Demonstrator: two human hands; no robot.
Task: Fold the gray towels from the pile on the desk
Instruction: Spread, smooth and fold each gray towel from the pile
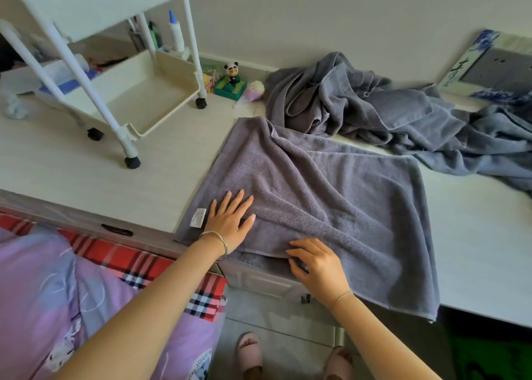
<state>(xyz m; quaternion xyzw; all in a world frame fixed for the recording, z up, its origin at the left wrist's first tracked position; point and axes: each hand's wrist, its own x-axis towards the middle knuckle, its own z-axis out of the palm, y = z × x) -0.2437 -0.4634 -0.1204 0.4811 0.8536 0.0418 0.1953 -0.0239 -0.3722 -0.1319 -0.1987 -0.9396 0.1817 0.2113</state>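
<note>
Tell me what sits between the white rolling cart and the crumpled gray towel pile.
Small toys: a black-and-white panda figurine on a green base and a pinkish plush toy, in the head view.

Matt terry-cloth towel [331, 195] (looped, rough) on a smooth pale wood-grain desk [100, 184].

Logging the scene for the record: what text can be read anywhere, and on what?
White tag on the spread towel: print too small to read.
Blue-patterned board at far right: dark characters, unreadable.
Purple bedding: curved lettering, too blurred.
</note>
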